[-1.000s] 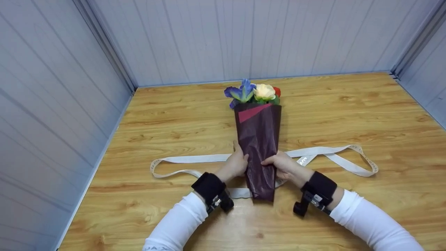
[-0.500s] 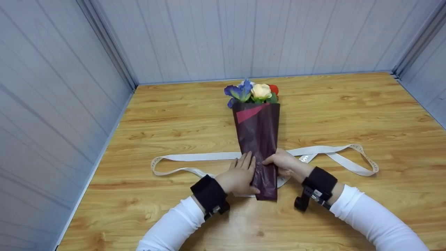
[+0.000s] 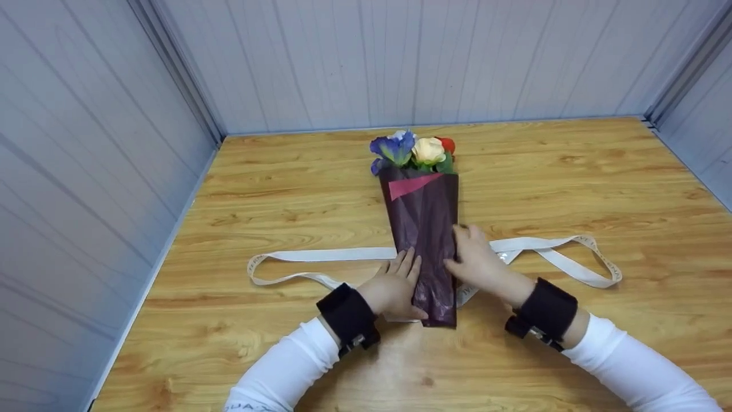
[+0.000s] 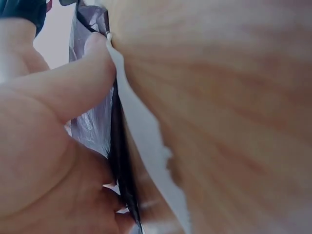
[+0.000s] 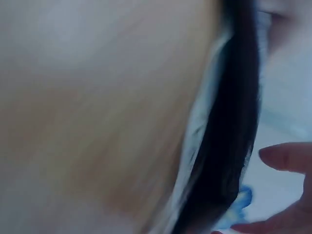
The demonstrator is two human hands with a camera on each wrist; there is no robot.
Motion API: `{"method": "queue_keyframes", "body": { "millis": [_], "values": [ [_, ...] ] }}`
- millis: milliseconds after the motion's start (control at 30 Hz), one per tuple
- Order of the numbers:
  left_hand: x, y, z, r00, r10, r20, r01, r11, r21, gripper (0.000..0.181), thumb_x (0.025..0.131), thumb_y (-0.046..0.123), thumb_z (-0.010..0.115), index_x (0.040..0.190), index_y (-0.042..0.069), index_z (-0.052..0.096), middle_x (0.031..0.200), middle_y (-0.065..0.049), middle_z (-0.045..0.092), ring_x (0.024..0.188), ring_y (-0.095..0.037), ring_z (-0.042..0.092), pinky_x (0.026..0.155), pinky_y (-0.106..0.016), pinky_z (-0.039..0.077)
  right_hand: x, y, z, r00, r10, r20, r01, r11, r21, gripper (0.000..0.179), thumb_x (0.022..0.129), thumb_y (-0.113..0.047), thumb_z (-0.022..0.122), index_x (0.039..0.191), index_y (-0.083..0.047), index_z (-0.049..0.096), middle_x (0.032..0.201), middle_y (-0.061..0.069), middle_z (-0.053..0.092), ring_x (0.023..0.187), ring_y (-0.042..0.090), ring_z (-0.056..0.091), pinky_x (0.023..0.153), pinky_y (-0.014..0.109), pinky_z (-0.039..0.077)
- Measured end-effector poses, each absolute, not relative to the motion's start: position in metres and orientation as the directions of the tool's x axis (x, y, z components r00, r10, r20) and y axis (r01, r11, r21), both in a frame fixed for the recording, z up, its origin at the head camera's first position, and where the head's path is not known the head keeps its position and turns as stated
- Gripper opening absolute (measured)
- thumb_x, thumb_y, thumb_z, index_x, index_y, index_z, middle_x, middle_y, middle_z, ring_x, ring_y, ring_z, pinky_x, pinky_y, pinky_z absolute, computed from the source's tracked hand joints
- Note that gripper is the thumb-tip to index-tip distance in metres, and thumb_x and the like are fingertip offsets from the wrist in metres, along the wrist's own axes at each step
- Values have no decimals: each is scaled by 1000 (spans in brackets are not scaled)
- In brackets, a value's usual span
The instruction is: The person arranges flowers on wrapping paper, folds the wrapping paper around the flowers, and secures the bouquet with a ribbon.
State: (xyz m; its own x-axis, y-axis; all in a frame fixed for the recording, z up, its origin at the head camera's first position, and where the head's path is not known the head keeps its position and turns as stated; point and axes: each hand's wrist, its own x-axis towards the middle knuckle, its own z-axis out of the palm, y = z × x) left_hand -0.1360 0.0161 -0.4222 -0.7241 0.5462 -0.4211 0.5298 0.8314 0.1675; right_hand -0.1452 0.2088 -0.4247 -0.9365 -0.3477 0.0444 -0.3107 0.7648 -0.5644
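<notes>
A bouquet in dark plum wrapping paper [image 3: 429, 223] lies on the wooden table, its blooms pointing away from me. A blue-purple flower [image 3: 393, 149], a cream rose [image 3: 429, 151] and a red flower [image 3: 446, 144] show above the paper. My left hand [image 3: 394, 289] presses flat on the lower left of the wrap, fingers extended. At the wrap's right edge is my right hand [image 3: 480, 262], thumb and fingers spread; the right wrist view shows the thumb [image 5: 285, 157] apart from the paper. Beneath the bouquet runs a white printed ribbon [image 3: 337, 254], its middle hidden.
The ribbon's looped end [image 3: 592, 260] lies to the right, with another loop on the left. Pale panel walls [image 3: 337, 63] stand behind and at both sides of the wooden table [image 3: 274, 349].
My left hand has gone from gripping the wrap's left edge to lying flat on it. The right hand has let go of the right edge and drawn slightly back and up.
</notes>
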Motion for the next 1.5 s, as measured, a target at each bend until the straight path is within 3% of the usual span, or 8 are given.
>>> {"method": "queue_keyframes", "body": {
  "millis": [67, 133, 233, 367, 567, 833, 1067, 1500],
  "values": [
    [-136, 16, -421, -722, 549, -422, 534, 829, 167, 105, 89, 57, 65, 159, 4, 7, 165, -15, 0, 151, -27, 1, 119, -43, 13, -137, 205, -427, -891, -452, 51, -432, 806, -405, 69, 88, -12, 70, 136, 25, 36, 143, 45, 27, 133, 59, 28, 109, 64, 24],
    [-137, 15, -420, -713, 553, -431, 536, 826, 174, 105, 89, 56, 66, 158, 3, 7, 165, -16, -1, 151, -27, 1, 119, -44, 13, -130, 200, -429, -824, -566, -23, -526, 781, -337, 70, 92, -19, 68, 137, 23, 36, 149, 42, 20, 138, 58, 19, 112, 64, 16],
    [-142, 14, -417, -688, 564, -458, 544, 817, 189, 99, 92, 50, 64, 158, 2, 8, 165, -15, 0, 151, -27, 1, 119, -42, 13, -124, 195, -430, -737, -659, -149, -600, 740, -305, 73, 97, -30, 61, 143, 19, 32, 153, 39, 18, 141, 54, 16, 114, 62, 13],
    [-156, 15, -412, -665, 546, -510, 546, 821, 167, 74, 104, 36, 48, 157, 0, 12, 165, -14, 3, 150, -26, 5, 119, -36, 14, -123, 192, -429, -676, -705, -214, -646, 707, -288, 71, 99, -35, 57, 148, 11, 33, 154, 38, 18, 143, 52, 15, 114, 61, 13],
    [-183, 20, -411, -701, 451, -552, 473, 874, 112, 61, 109, 29, 32, 157, -1, 8, 165, -14, 0, 151, -25, 3, 119, -37, 14, -124, 192, -429, -647, -717, -259, -656, 697, -290, 63, 102, -35, 52, 152, 0, 35, 155, 37, 16, 144, 51, 12, 114, 61, 12],
    [-217, 21, -414, -772, 370, -518, 368, 923, 110, 64, 109, 33, 30, 156, -3, 7, 164, -17, -1, 151, -27, 0, 119, -40, 11, -125, 194, -429, -653, -705, -276, -644, 709, -289, 63, 102, -34, 51, 153, -2, 34, 156, 36, 14, 144, 50, 11, 114, 61, 11],
    [-235, 19, -418, -832, 286, -475, 253, 958, 134, 65, 109, 36, 30, 158, 1, 5, 165, -13, -3, 151, -24, -2, 120, -42, 5, -125, 193, -429, -651, -705, -281, -639, 709, -298, 63, 103, -35, 51, 153, -2, 33, 156, 35, 13, 145, 50, 9, 115, 61, 10],
    [-247, 7, -422, -863, 321, -390, 262, 945, 198, 61, 109, 31, 33, 158, 2, 12, 166, -11, 5, 151, -28, 4, 119, -49, 8, -124, 194, -428, -649, -708, -277, -635, 705, -314, 63, 103, -34, 51, 153, -1, 33, 156, 36, 13, 145, 50, 10, 114, 61, 11]
  ]
}}
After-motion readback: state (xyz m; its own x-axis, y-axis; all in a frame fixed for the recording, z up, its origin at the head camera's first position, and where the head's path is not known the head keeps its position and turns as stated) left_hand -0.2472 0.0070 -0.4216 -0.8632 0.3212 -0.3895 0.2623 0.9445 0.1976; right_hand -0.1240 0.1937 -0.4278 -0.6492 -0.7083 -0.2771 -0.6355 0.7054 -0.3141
